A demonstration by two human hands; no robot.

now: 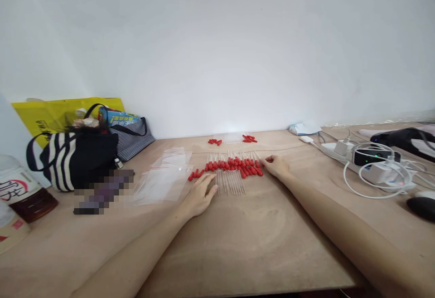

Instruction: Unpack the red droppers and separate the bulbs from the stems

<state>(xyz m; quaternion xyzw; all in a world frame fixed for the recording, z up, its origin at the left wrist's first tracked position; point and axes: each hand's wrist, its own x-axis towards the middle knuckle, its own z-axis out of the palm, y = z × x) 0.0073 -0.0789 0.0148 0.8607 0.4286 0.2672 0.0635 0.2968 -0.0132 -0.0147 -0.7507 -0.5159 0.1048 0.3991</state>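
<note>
A heap of clear glass droppers with red rubber bulbs (234, 168) lies on the wooden table (238, 239). My left hand (200, 194) rests flat on the table at the heap's left end, fingers stretched out and touching the glass tubes. My right hand (277, 165) sits at the heap's right end, its fingers curled against the red bulbs; whether it grips one I cannot make out. Farther back lie two small clusters of red bulbs (215, 141) (249, 139) beside more clear tubes.
Clear zip bags (165, 175) lie left of the heap. A striped black-and-white bag (76, 157), a yellow bag (54, 114) and a bottle (18, 193) stand at the left. White chargers and cables (374, 171) and a dark object (403, 137) fill the right.
</note>
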